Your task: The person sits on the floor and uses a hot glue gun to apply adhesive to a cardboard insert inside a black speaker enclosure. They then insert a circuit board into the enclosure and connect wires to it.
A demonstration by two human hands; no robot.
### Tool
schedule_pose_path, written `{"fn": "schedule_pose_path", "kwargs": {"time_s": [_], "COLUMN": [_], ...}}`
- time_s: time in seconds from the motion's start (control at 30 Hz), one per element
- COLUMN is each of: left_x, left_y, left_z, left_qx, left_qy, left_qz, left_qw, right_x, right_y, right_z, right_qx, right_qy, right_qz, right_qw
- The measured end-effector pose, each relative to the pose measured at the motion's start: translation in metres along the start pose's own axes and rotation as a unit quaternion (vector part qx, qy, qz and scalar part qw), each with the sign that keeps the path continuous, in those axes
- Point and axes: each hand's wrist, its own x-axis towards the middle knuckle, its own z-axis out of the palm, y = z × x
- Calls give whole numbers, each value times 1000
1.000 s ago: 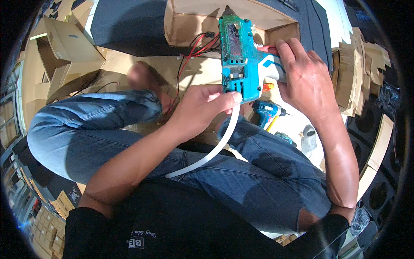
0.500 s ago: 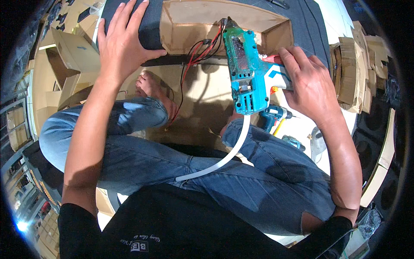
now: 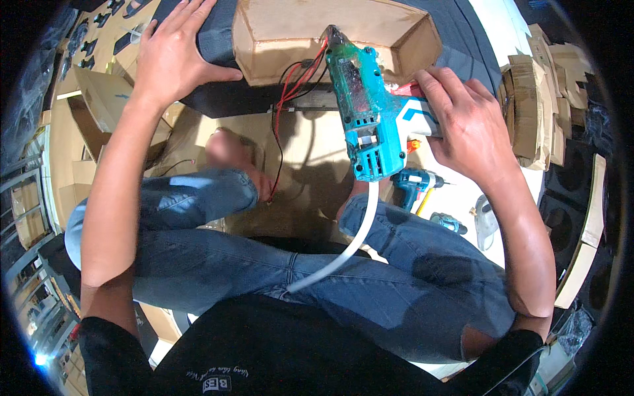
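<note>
My right hand [image 3: 465, 122] is wrapped round the handle of a teal hot glue gun [image 3: 371, 135]. A long white glue stick [image 3: 364, 241] trails from the gun's back end toward my lap. The nozzle points away from me, over an open tan wooden box [image 3: 416, 49]; whether it touches the wood I cannot tell. My left hand [image 3: 173, 69] rests with fingers spread on a dark cloth-covered piece [image 3: 214, 96], its thumb close to the box's left corner. Red and black wires [image 3: 288, 99] come out beside the nozzle and hang down in front of the box.
A teal cordless drill [image 3: 413, 185] lies by my right knee, near a second small teal tool [image 3: 449, 223]. At the left stands an opened cardboard box [image 3: 119, 105]. Stacked cardboard [image 3: 531, 112] is at the right. My bare foot [image 3: 228, 148] is below the wooden box.
The glue gun and my right hand have shifted slightly left. My left hand, the wooden box and the dark piece also sit a little farther left and up in view.
</note>
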Motion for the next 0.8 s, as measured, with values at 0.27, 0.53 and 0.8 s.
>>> {"fn": "schedule_pose_path", "kwargs": {"time_s": [0.27, 0.53, 0.8], "left_x": [46, 83, 77], "left_y": [-25, -48, -28], "left_z": [-3, 3, -24], "left_qx": [-58, -49, -74], "left_qy": [-44, -50, -53], "left_qz": [12, 50, 35], "left_qw": [997, 996, 995], "right_x": [26, 52, 48], "right_y": [40, 58, 46], "right_z": [-23, -14, -10], "right_qx": [-81, -68, -34], "right_qy": [28, 15, 30], "right_qz": [-18, -7, 27], "right_qw": [996, 998, 999]}}
